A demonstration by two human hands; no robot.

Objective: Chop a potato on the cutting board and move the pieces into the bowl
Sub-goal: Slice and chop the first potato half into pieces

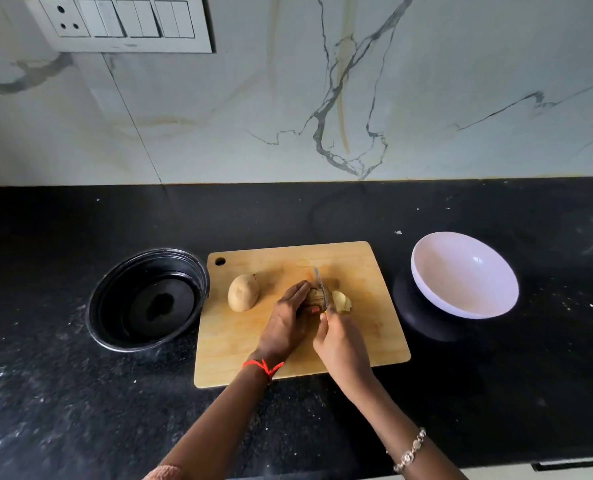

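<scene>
L wrist w/ red thread [264, 366], R w/ silver bracelet [410, 451], pink sleeve [162, 474].

knife [319, 284]: handle hidden in right hand [340, 344] | held potato [314, 296]: mostly under left hand [288, 320]

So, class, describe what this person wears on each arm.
The left hand and right hand are bare. The left wrist carries a red thread, the right wrist a silvery chain bracelet with round links. A pinkish sleeve edge shows on the left arm.
</scene>
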